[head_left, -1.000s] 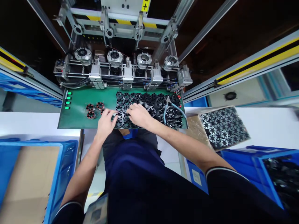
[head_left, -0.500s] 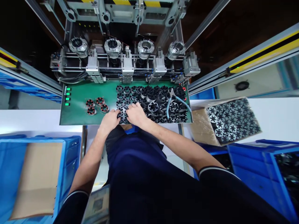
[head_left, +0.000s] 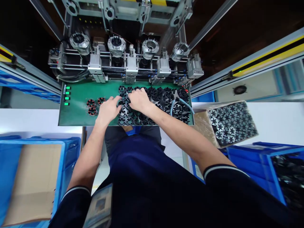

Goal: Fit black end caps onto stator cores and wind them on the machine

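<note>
Black slotted motor stator cores (head_left: 122,121) stand in tight rows on the green tray (head_left: 73,114). My left hand (head_left: 106,110) is at the left edge of these rows, thumb and forefinger apart, with nothing visible between them. Over the rows lies my right hand (head_left: 139,100), its fingers curled down among the cores; what the fingertips grip is hidden. Several stators with copper-red windings (head_left: 92,111) sit left of my left hand, which partly covers that group. Blue-handled cutting pliers (head_left: 175,96) rest across the cores to the right.
Behind the tray is a winding machine with several metal ring holders (head_left: 116,46). A carton of stator cores (head_left: 231,123) stands at right, above a blue crate (head_left: 258,171) of dark parts. At left, another blue crate (head_left: 68,167) holds cardboard. Striped posts flank the machine.
Both hands have moved away from my body, up the rows of cores. My left hand has also shifted left and its fingers have spread. The view has tilted slightly.
</note>
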A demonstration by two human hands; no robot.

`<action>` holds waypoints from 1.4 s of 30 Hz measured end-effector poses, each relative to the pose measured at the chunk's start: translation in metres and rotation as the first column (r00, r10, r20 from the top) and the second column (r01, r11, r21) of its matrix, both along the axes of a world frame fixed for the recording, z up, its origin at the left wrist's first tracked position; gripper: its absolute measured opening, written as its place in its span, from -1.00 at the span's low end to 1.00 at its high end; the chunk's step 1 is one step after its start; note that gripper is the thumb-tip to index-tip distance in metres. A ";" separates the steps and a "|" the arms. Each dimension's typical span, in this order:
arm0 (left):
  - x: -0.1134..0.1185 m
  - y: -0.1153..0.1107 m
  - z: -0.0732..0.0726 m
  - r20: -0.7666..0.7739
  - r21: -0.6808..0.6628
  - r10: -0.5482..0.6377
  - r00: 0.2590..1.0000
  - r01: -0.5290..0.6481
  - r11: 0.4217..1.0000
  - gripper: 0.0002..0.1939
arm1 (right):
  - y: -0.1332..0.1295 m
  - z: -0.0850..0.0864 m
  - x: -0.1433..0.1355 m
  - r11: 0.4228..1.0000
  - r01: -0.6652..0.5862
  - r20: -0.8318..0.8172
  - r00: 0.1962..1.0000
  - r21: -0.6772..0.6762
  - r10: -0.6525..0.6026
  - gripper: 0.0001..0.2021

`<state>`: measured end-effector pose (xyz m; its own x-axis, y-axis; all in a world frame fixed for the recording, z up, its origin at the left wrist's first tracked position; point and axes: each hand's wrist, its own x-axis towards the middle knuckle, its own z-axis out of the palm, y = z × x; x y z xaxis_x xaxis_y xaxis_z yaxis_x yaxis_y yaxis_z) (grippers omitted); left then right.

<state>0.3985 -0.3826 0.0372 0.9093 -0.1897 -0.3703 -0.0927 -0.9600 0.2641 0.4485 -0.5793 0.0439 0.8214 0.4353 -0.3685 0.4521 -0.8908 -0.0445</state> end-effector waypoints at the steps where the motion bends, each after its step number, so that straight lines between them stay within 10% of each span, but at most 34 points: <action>1: 0.010 -0.005 -0.002 -0.001 0.014 0.004 1.000 -0.004 1.000 -0.41 | 0.004 -0.004 0.006 1.000 0.015 -0.007 1.000 -0.024 -0.015 -0.59; 7: 0.027 -0.029 -0.024 -0.028 0.040 -0.026 0.999 0.027 0.999 -0.41 | 0.016 -0.022 0.010 0.995 0.038 -0.045 0.998 -0.090 -0.042 -0.62; 19: 0.080 -0.007 -0.023 0.109 -0.013 -0.001 0.994 0.003 1.000 -0.39 | 0.027 0.000 0.074 0.984 0.172 0.000 0.985 -0.046 -0.173 -0.55; 27: 0.096 0.010 -0.039 0.144 -0.094 0.025 0.989 -0.011 0.995 -0.82 | 0.041 0.004 0.067 0.972 0.212 0.004 0.977 0.097 -0.214 -0.54; 31: 0.082 0.027 -0.024 0.240 -0.229 0.198 0.950 -0.142 0.963 -0.65 | 0.000 0.036 0.047 0.955 0.135 0.106 0.980 0.263 -0.167 -0.63; 37: 0.112 0.025 0.024 0.290 -0.753 0.438 0.851 -0.080 0.653 -0.15 | -0.119 0.076 0.057 0.762 0.065 0.264 0.916 0.644 -0.302 -0.43; 42: 0.171 -0.019 0.050 0.407 -0.733 0.419 0.812 0.016 0.680 -0.17 | -0.179 0.076 0.105 0.696 0.122 0.306 0.835 0.707 -0.457 -0.15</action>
